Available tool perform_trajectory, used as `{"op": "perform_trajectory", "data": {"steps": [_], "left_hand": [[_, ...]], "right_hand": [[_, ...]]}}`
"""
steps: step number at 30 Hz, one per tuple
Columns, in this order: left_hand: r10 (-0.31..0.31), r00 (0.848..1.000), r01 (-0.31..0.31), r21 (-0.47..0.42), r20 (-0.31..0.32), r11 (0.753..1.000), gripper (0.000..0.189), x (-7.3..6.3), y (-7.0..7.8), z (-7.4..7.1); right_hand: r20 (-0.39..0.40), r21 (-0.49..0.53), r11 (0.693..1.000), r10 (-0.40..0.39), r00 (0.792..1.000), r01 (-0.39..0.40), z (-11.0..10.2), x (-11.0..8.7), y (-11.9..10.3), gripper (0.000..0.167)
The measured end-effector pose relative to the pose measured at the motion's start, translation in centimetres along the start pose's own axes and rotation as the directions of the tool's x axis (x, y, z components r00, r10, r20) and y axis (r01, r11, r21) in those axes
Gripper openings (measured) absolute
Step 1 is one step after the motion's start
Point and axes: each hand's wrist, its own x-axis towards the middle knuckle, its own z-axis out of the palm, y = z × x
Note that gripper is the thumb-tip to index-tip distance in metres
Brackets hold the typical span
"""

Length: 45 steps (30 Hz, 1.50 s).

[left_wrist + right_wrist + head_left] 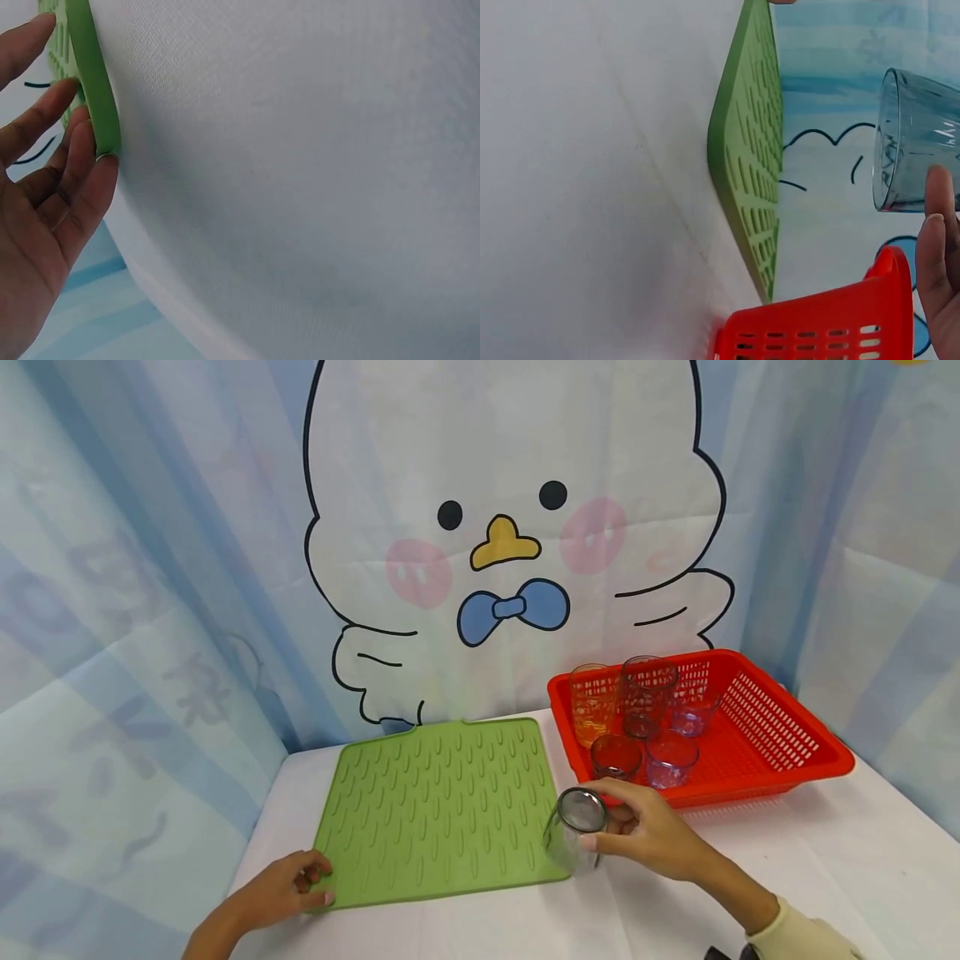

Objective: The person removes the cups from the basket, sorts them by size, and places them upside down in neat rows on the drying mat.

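we see our right hand (645, 827) gripping a smoky blue-grey, see-through glass tumbler (582, 810), thumb and fingers set against its side; the tumbler hangs to the left of that hand with its base up and its rim facing down; in the right wrist view it stands clear of the white cloth-covered table (817, 860) and apart from the green rectangular ridged mat (435, 810); from the head it overlaps the mat's near right corner, so we take it to be above or just beside that edge; the mat lies flat to the left of our right hand, its near left corner at our left hand (279, 887); there our bent fingers touch the corner, though we cannot tell whether they pinch it or merely steady it.

just beyond our right hand and reaching out to its right sits a red plastic slatted basket (772, 722); we count five glasses in it: a tall orange tumbler (588, 693), a tall clear-looking tumbler (648, 681) beside it, a short dark-looking glass (617, 750) nearest our fingers, a short purple glass (671, 764) next to that, and a low purplish glass (692, 717) farther back.

as for progress, we judge it early; one glass is in hand and out of the basket, none yet rests on the mat, and, if all are meant to go across, five are left.
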Motion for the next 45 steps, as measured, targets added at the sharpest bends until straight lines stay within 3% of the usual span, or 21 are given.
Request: {"op": "perform_trajectory", "data": {"steps": [19, 25, 45], "left_hand": [[-0.083, 0.996, 0.083, -0.020, -0.014, 0.996, 0.034, 0.4, -0.1, 0.2], [-0.076, 0.997, 0.076, -0.001, -0.035, 0.997, 0.035, 0.5, 0.0, 0.3], [-0.078, 0.996, 0.078, 0.011, -0.042, 0.997, 0.035, 0.5, -0.2, 0.5]], "right_hand": [[0.142, -0.006, 0.997, 0.074, 0.987, -0.074, 5.8, 5.5, -0.4, 0.061], [0.194, -0.009, 0.996, 0.088, 0.977, -0.088, 7.6, 7.4, -0.2, 0.063], [0.263, -0.062, 0.990, 0.140, 0.955, -0.128, 12.2, 12.7, 1.2, 0.067]]}}
